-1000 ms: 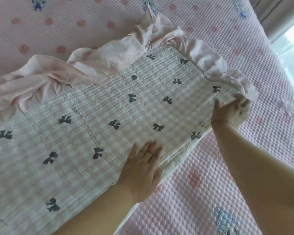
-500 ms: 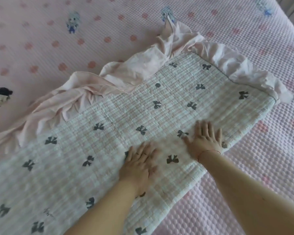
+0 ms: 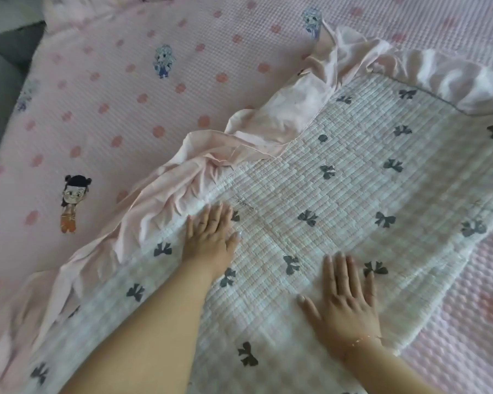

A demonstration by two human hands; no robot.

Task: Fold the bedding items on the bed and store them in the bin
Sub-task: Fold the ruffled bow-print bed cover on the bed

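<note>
Both hands lie flat, fingers straight and slightly spread, palms down on one quilted checked bedding item [image 3: 353,194] printed with dark bows. Neither hand grips anything. The left hand [image 3: 211,237] presses near the item's far long edge, fingertips just short of the pink ruffle [image 3: 160,200] sewn along that edge. The right hand [image 3: 345,302] presses closer to the near long edge; a thin bracelet [image 3: 362,339] circles its wrist. Count: two hands, one folded bedding item, one ruffle border running along its far and right edges.

The item lies diagonally across the bed, from the near-left corner of the view toward the right edge. Beneath it is a pink textured bedspread [image 3: 125,95] with red spots and cartoon figures. A grey surface [image 3: 0,66] shows beyond the bed's far-left corner.
</note>
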